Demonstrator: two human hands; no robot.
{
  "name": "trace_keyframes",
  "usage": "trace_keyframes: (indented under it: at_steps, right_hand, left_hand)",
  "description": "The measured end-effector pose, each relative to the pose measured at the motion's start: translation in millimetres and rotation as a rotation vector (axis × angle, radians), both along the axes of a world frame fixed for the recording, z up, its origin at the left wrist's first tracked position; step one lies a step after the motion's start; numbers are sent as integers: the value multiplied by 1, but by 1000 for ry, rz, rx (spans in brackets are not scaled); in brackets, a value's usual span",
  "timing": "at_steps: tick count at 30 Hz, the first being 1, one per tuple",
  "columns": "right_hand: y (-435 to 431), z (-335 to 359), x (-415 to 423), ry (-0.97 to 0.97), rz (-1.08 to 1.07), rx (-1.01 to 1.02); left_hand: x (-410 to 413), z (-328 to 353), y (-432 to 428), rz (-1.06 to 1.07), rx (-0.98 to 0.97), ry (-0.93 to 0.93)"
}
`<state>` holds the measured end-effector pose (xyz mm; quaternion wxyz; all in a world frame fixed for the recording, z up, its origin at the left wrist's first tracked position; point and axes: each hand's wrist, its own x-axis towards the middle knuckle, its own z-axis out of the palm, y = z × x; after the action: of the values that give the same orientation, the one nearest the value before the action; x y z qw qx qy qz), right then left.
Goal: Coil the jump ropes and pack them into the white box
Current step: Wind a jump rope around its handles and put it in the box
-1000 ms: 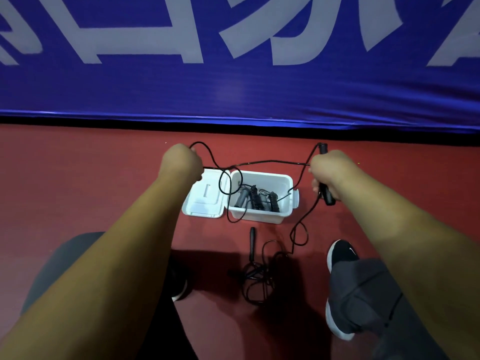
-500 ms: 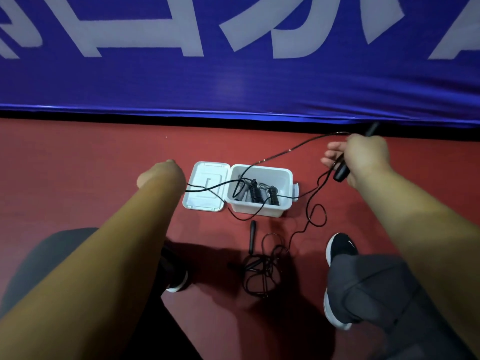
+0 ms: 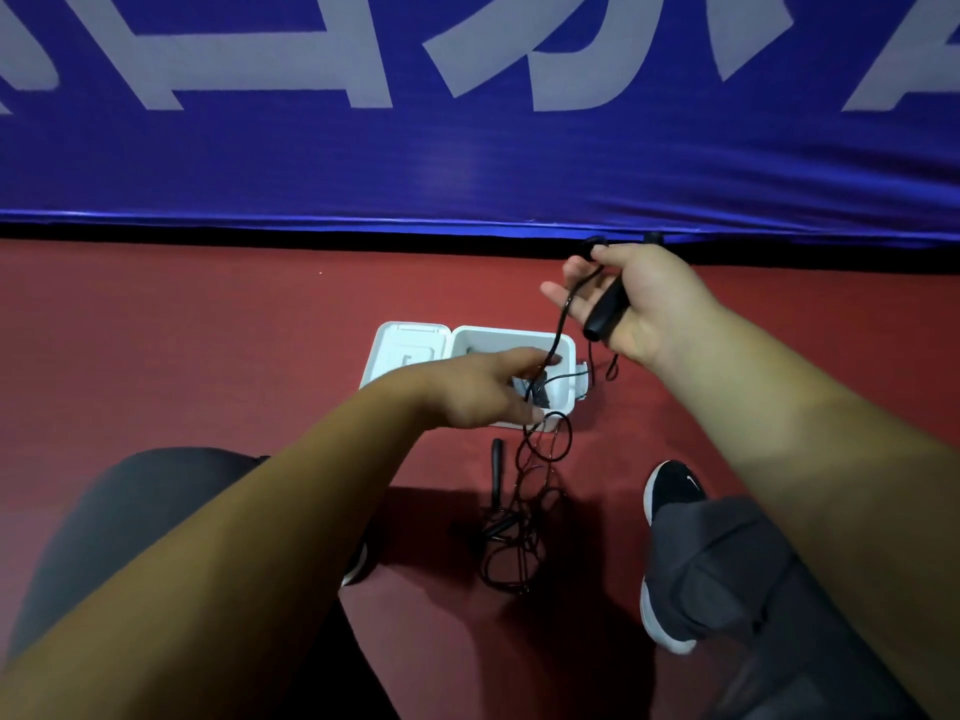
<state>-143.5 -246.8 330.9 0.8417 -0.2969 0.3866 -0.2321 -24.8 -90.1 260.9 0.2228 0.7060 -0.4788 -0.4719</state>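
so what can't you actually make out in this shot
- Contents of the white box: head view, mostly covered by the left hand.
- Left hand's grip on the cord: its fingers overlap it.
- Tangled rope on the floor: dark, in shadow; handle count unclear.

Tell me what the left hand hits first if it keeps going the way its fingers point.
Probably the black cord hanging from the right hand; the left hand nearly touches it above the white box. Depth is unclear.

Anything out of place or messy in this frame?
Yes: a jump rope lies in a loose tangle on the floor in front of the white box, uncoiled. The rope in the right hand trails down in slack loops.
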Motion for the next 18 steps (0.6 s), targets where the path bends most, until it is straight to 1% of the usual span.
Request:
trace_keyframes:
  at_steps: [1, 4, 5, 6, 8, 9, 11, 13, 14, 16, 18]
  right_hand:
    - [-1, 2, 1, -9, -11, 18]
    - [-6, 5, 3, -28, -58, 51]
    - [-9, 4, 4, -31, -74, 53]
    - [-12, 1, 4, -26, -83, 39]
    - [-18, -6, 5, 51, -58, -44]
    - [-21, -12, 4, 124, -21, -105]
    - [-23, -23, 2, 340, 81, -262]
    - [-21, -32, -2, 570, 227, -423]
    - [-19, -36, -4, 650, 330, -489]
    - [-10, -40, -8, 748, 555, -580]
    - [2, -40, -10, 754, 699, -612]
  left_hand:
    - [-2, -5, -2, -29, -3, -26]
    - [1, -7, -5, -96, 33, -206]
    - [3, -5, -5, -85, 33, -220]
    - [5, -4, -5, -50, 33, -179]
    - [6, 4, -6, 85, 27, -4]
    - [6, 10, -6, 169, 13, 77]
    - [9, 23, -7, 330, -62, 213]
    - [14, 31, -8, 459, -158, 325]
    - [16, 34, -7, 510, -192, 362]
    - [18, 38, -8, 596, -238, 418]
    - [19, 41, -9, 660, -283, 445]
